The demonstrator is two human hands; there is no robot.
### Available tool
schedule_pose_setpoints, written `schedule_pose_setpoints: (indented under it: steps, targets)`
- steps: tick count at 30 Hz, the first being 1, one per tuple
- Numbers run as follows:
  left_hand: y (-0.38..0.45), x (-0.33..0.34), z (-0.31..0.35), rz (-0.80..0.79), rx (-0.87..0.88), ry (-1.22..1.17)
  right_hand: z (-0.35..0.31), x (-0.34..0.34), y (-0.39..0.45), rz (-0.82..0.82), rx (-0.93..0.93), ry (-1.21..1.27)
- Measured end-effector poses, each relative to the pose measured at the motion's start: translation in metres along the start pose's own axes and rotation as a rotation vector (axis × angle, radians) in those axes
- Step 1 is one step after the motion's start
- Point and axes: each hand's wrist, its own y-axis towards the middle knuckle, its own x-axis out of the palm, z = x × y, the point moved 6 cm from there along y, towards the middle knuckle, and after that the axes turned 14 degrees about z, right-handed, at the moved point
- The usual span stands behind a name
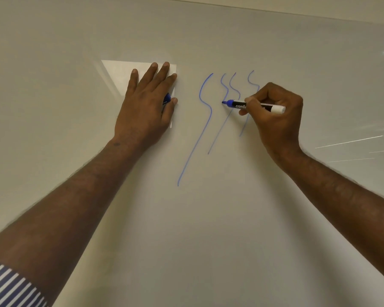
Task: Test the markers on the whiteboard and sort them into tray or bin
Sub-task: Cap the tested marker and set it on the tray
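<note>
Glossy whiteboard [208,229] fills the view, with blue test strokes [205,120] between the hands. The right hand [273,116] pinches the blue marker [237,104] mid-barrel, tip on the board; it looks light, stiff and smooth. The left hand [146,105] lies flat with straight fingers, pressing what seems to be the blue cap [166,99] under its palm.

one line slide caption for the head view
Right hand draws a blue whiteboard marker across the white whiteboard; left hand presses its blue cap flat.
</note>
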Motion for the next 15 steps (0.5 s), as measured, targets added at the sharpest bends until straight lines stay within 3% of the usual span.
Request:
schedule_pose_setpoints:
  steps: [6, 15]
  targets:
    - [-0.005, -0.001, 0.001, -0.01, -0.005, 0.018, -0.005, -0.007, -0.051, -0.119, -0.068, -0.099]
    - [-0.024, -0.006, 0.006, -0.028, -0.026, 0.02, -0.025, -0.012, -0.114, -0.306, -0.113, -0.045]
